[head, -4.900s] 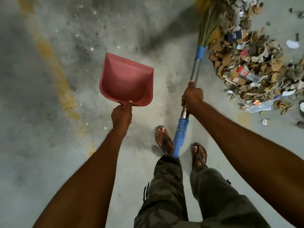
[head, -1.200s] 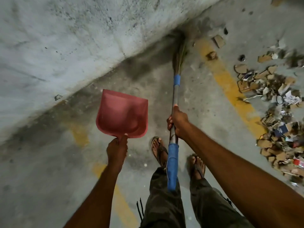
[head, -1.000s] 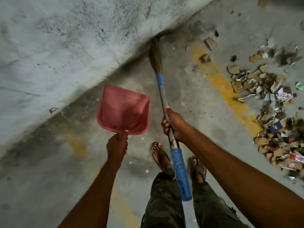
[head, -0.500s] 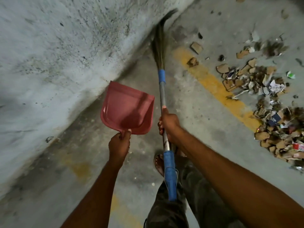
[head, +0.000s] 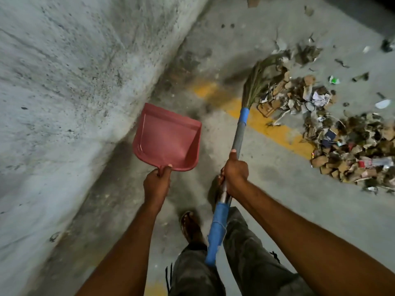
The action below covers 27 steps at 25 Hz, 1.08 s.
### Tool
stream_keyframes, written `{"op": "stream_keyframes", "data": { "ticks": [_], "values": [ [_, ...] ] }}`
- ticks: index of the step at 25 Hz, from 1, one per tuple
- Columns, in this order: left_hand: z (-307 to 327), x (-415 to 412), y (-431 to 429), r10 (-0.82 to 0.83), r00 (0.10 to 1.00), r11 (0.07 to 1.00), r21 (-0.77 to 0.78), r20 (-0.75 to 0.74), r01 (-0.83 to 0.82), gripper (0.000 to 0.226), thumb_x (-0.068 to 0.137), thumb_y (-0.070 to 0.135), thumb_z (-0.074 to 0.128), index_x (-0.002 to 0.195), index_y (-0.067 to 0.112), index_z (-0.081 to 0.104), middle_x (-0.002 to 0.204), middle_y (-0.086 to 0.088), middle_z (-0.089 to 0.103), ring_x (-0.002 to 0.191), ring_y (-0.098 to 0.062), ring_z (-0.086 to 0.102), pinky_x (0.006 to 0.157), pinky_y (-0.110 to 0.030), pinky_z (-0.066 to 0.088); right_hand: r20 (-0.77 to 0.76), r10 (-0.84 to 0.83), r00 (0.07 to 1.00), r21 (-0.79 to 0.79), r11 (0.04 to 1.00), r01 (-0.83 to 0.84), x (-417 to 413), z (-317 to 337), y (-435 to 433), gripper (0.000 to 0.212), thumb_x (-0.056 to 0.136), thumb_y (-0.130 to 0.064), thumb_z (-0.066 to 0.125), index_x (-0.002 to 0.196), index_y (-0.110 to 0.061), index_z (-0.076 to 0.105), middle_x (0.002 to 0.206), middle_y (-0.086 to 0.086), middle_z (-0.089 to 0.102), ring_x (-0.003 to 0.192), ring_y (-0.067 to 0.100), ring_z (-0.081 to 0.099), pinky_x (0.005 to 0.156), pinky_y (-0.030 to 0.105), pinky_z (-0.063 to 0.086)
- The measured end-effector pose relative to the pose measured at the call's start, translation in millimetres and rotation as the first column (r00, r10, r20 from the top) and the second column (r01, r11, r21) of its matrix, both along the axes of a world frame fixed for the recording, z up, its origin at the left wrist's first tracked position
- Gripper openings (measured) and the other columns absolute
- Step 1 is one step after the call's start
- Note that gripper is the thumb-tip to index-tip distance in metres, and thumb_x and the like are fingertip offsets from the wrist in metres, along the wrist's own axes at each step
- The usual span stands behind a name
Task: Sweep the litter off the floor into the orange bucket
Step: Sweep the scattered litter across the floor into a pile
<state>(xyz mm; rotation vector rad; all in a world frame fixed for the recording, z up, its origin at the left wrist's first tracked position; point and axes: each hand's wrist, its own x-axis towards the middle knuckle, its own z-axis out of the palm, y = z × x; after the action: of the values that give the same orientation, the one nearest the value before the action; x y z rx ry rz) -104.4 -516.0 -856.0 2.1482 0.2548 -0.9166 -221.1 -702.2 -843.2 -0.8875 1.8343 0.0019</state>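
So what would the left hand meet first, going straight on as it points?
The left hand grips the pink plastic dustpan; that would probably reach the grey concrete wall first, depth unclear.

One dustpan (head: 166,139), one broom (head: 239,135), one litter heap (head: 352,146) (pieces uncountable)

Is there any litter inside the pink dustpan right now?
No, the dustpan in the left hand shows only its bare pink inside, while the litter pile lies on the floor.

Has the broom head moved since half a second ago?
Yes. The broom head swung right, from the wall across the yellow line to the litter.
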Motion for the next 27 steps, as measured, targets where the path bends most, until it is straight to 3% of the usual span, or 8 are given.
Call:
{"op": "stream_keyframes", "data": {
  "ticks": [3, 7, 11, 13, 16, 19, 23, 27],
  "values": [
    [3.4, 9.9, 11.5, -0.07, 0.997, 0.997, 0.04, 0.015, 0.069, 0.051, 0.079, 0.064, 0.065, 0.069, 0.014, 0.067, 0.055, -0.001, 0.062, 0.052, -0.028, 0.057, 0.061, -0.043, 0.049, 0.029, 0.163, 0.986, 0.026, 0.986, -0.164, -7.4, 19.8, 24.3, 0.069, 0.1, -0.066, 0.04, 0.077, -0.006, 0.064, 0.057, 0.009, 0.065, 0.042, 0.024, 0.06, 0.049, 0.033, 0.052],
    [6.2, 18.0, 46.4, -0.173, 0.985, 0.977, 0.129, 0.028, 0.168, 0.053, 0.076, 0.065, 0.064, 0.068, 0.013, 0.064, 0.06, -0.007, 0.063, 0.059, -0.04, 0.063, 0.062, -0.049, 0.055, 0.083, 0.253, 0.964, 0.153, 0.953, -0.263, -30.6, 20.2, 44.8, 0.069, 0.094, -0.067, 0.05, 0.059, -0.01, 0.067, 0.052, 0.009, 0.064, 0.039, 0.022, 0.057, 0.053, 0.038, 0.057],
    [14.3, 12.0, 48.3, -0.216, 0.976, 0.974, 0.07, 0.021, 0.214, 0.045, 0.085, 0.052, 0.067, 0.063, 0.014, 0.059, 0.05, -0.001, 0.055, 0.042, -0.022, 0.047, 0.052, -0.031, 0.041, -0.01, -0.026, 1.0, 0.188, 0.982, 0.027, -72.1, 32.6, 49.9, 0.052, 0.104, -0.048, 0.05, 0.077, -0.005, 0.063, 0.054, 0.007, 0.053, 0.039, 0.019, 0.048, 0.035, 0.021, 0.037],
    [15.0, 7.9, 36.1, -0.217, 0.976, 0.976, 0.031, 0.002, 0.217, 0.039, 0.092, 0.043, 0.07, 0.067, 0.013, 0.062, 0.05, 0.0, 0.054, 0.042, -0.019, 0.046, 0.047, -0.026, 0.038, -0.104, -0.037, 0.994, 0.07, 0.997, 0.045, -84.4, 39.5, 56.5, 0.055, 0.105, -0.052, 0.045, 0.075, -0.007, 0.058, 0.06, 0.007, 0.055, 0.046, 0.019, 0.052, 0.038, 0.024, 0.037],
    [13.7, 4.0, 25.3, -0.216, 0.976, 0.976, -0.002, -0.013, 0.216, 0.037, 0.094, 0.039, 0.07, 0.072, 0.009, 0.065, 0.052, -0.002, 0.055, 0.041, -0.017, 0.045, 0.042, -0.023, 0.036, -0.013, -0.088, 0.996, -0.018, 0.996, 0.088, -79.8, 36.9, 78.9, 0.062, 0.098, -0.065, 0.044, 0.086, -0.008, 0.066, 0.062, 0.01, 0.063, 0.043, 0.024, 0.058, 0.041, 0.03, 0.047],
    [18.6, 3.2, 26.9, -0.223, 0.975, 0.975, 0.0, -0.021, 0.223, 0.037, 0.095, 0.037, 0.071, 0.07, 0.011, 0.062, 0.053, -0.003, 0.054, 0.041, -0.016, 0.044, 0.041, -0.023, 0.035, 0.065, 0.032, 0.997, -0.025, 0.999, -0.03, -58.7, 34.5, 94.9, 0.061, 0.091, -0.071, 0.044, 0.082, -0.013, 0.06, 0.055, 0.01, 0.064, 0.04, 0.029, 0.061, 0.042, 0.043, 0.056],
    [14.7, 17.7, 23.8, -0.259, 0.966, 0.965, 0.038, -0.005, 0.259, 0.038, 0.097, 0.037, 0.069, 0.07, 0.011, 0.06, 0.054, -0.005, 0.054, 0.038, -0.014, 0.044, 0.038, -0.023, 0.036, 0.106, 0.098, 0.99, 0.119, 0.987, -0.111, -34.3, 21.0, 38.8, 0.059, 0.1, -0.056, 0.054, 0.08, -0.002, 0.066, 0.049, 0.007, 0.06, 0.032, 0.018, 0.052, 0.037, 0.023, 0.042],
    [2.0, 25.4, -2.5, -0.246, 0.969, 0.969, 0.023, 0.004, 0.246, 0.036, 0.097, 0.036, 0.069, 0.071, 0.012, 0.061, 0.055, -0.004, 0.054, 0.039, -0.014, 0.043, 0.038, -0.021, 0.034, 0.057, -0.174, 0.983, 0.153, 0.975, 0.164, -26.5, 3.0, -24.7, 0.048, 0.104, -0.047, 0.05, 0.084, -0.004, 0.059, 0.049, 0.009, 0.054, 0.029, 0.019, 0.045, 0.035, 0.021, 0.038]
  ]
}}
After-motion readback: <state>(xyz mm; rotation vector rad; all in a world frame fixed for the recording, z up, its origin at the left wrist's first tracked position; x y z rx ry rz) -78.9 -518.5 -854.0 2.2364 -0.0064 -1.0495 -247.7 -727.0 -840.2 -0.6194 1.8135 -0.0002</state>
